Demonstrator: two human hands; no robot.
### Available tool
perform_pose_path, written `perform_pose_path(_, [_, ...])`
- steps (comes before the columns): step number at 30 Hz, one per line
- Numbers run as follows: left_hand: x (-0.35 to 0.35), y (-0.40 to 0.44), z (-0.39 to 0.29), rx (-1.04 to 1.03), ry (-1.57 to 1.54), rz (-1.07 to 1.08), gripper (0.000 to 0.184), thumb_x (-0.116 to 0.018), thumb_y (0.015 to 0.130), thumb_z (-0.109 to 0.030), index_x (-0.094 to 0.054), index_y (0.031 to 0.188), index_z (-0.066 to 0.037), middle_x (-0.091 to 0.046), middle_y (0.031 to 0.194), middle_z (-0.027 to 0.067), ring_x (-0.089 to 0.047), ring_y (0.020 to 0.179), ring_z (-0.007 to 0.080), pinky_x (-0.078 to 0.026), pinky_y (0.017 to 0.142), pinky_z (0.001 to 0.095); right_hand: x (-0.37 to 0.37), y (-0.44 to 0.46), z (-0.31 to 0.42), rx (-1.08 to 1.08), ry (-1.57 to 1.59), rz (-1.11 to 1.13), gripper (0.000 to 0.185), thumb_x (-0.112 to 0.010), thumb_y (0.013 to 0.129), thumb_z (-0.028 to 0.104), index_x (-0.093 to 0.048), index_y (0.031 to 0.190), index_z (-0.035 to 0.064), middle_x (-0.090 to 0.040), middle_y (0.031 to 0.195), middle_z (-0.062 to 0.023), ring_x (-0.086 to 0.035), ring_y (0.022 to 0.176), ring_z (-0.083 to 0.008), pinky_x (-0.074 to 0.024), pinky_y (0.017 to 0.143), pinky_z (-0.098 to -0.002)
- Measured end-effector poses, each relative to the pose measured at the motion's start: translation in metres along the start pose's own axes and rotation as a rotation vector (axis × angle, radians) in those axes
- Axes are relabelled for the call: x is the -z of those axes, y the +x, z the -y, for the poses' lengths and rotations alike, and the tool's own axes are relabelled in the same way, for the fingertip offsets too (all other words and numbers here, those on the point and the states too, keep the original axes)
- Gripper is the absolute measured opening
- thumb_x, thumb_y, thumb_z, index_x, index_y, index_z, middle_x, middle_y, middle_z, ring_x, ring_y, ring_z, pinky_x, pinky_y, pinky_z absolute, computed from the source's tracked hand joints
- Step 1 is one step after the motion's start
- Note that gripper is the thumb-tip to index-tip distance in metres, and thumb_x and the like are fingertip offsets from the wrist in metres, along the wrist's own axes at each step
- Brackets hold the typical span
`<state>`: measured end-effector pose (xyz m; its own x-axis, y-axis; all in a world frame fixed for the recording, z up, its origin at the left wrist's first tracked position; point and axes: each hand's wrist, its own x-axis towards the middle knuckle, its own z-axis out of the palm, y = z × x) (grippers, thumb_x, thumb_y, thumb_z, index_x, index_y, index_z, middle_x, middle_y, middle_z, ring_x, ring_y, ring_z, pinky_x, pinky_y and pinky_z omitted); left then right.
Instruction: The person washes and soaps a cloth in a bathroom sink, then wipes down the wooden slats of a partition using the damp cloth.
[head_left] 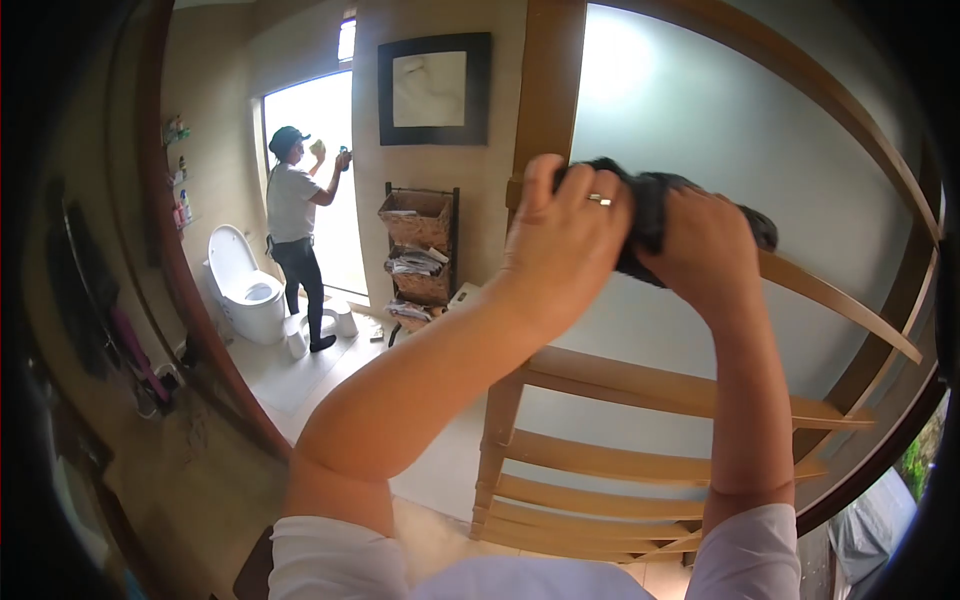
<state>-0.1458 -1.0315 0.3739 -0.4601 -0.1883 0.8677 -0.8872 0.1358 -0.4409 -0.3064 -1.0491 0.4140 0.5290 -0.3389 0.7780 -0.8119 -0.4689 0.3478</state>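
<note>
Our left hand (580, 225) and right hand (708, 235) grasp black cloth (648, 212), upper part of wooden rack (620, 383); cloth's long axis runs left-right, right end lower.

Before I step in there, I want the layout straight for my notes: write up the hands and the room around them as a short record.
left hand: raised, ring on a finger, gripping a dark bundle; hand at its left part
right hand: closed on the same bundle, beside the left
bundle material: looks like cloth; blurred
near hands: wooden slats, pale panel behind
co-worker: standing at the bright opening, both hands raised
left side: toilet, lid up
wall: dark-framed picture above a basket rack
</note>
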Motion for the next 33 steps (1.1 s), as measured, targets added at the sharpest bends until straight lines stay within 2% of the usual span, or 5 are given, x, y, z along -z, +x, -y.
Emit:
perform_pose_path(5, [0.026, -0.013, 0.022, 0.061, -0.408, 0.067, 0.05, -0.067, 0.067, -0.029, -0.054, 0.104, 0.003, -0.054, 0.106, 0.0151, -0.046, 0.111, 0.0277, -0.025, 0.099, 0.047, 0.001, 0.032, 0.037, -0.103, 0.123, 0.104, 0.022, -0.066, 0.066, 0.017, -0.056, 0.076, 0.0004, -0.062, 0.071, -0.0151, -0.061, 0.069, -0.0313, -0.0486, 0.062, -0.0379])
perform_pose_path(18, [0.012, 0.032, -0.029, 0.062, -0.021, 0.089, 0.01, -0.05, 0.077, -0.004, -0.06, 0.079, -0.005, -0.062, 0.078, 0.0084, -0.06, 0.077, 0.0217, -0.036, 0.089, 0.0393, 0.007, -0.018, -0.025, 0.08, -0.117, -0.029, 0.008, -0.052, 0.079, 0.012, -0.059, 0.078, 0.0081, -0.065, 0.075, -0.0067, -0.064, 0.071, -0.0207, -0.0508, 0.06, -0.0319])
perform_pose_path(21, [0.007, 0.06, -0.074, 0.048, -0.229, 0.116, 0.026, -0.066, 0.068, -0.003, -0.056, 0.092, 0.0, -0.06, 0.091, 0.0143, -0.055, 0.083, 0.034, -0.044, 0.078, 0.0401, 0.024, -0.053, -0.076, 0.05, -0.121, 0.051, 0.005, -0.054, 0.077, 0.011, -0.058, 0.077, 0.0079, -0.064, 0.075, -0.0056, -0.063, 0.076, -0.0204, -0.0506, 0.063, -0.0314])
perform_pose_path(26, [-0.018, 0.119, -0.189, -0.031, -0.251, 0.026, 0.011, -0.059, 0.072, -0.005, -0.057, 0.081, 0.0, -0.061, 0.083, 0.0138, -0.058, 0.077, 0.0303, -0.048, 0.069, 0.0384, 0.05, -0.129, -0.179, -0.047, -0.074, 0.043, 0.026, -0.071, 0.067, 0.022, -0.057, 0.08, 0.0042, -0.061, 0.079, -0.0096, -0.059, 0.083, -0.0269, -0.0461, 0.077, -0.0357])
perform_pose_path(33, [-0.04, 0.218, -0.366, -0.135, -0.532, -0.05, 0.004, -0.057, 0.068, -0.005, -0.06, 0.07, -0.005, -0.063, 0.075, 0.0118, -0.064, 0.069, 0.025, -0.051, 0.058, 0.0332, 0.088, -0.248, -0.345, -0.144, -0.187, -0.113, 0.028, -0.072, 0.062, 0.018, -0.058, 0.082, 0.0038, -0.061, 0.085, -0.011, -0.058, 0.087, -0.028, -0.0428, 0.082, -0.0368])
